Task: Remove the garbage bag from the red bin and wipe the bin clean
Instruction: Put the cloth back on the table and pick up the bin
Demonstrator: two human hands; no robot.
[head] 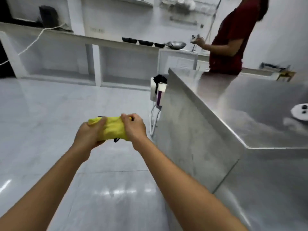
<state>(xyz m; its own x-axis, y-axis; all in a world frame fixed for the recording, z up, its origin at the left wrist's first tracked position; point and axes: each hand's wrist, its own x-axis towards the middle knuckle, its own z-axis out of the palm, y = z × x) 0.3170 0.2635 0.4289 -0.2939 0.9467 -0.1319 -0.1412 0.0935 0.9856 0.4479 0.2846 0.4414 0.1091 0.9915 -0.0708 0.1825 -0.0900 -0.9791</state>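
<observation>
Both hands were held out in front of the body and closed on a yellow cloth (113,129). The left hand (88,134) was wrapped around its left end from beneath, and the right hand (134,126) was pinched over its top right edge. The cloth was bunched between them, clear of the floor (50,114) below. A small dark loop (116,140) was seen hanging under the cloth; what it belonged to could not be told. Neither the red bin nor the garbage bag was in view, so their place could not be given.

The step was judged to be the readying of the cloth for wiping. It would be done well if the cloth were folded into a flat pad with loose corners tucked in, so that a clean face could be pressed to the bin wall and turned when soiled.

Just right of the hands a steel counter (250,105) was seen, with a white plate (300,112) on it further right. Well beyond the hands, dark bowls (145,42) and a wok (176,45) were set on a long shelf (106,41), and a person in a red top (233,39) was stood to their right.
</observation>
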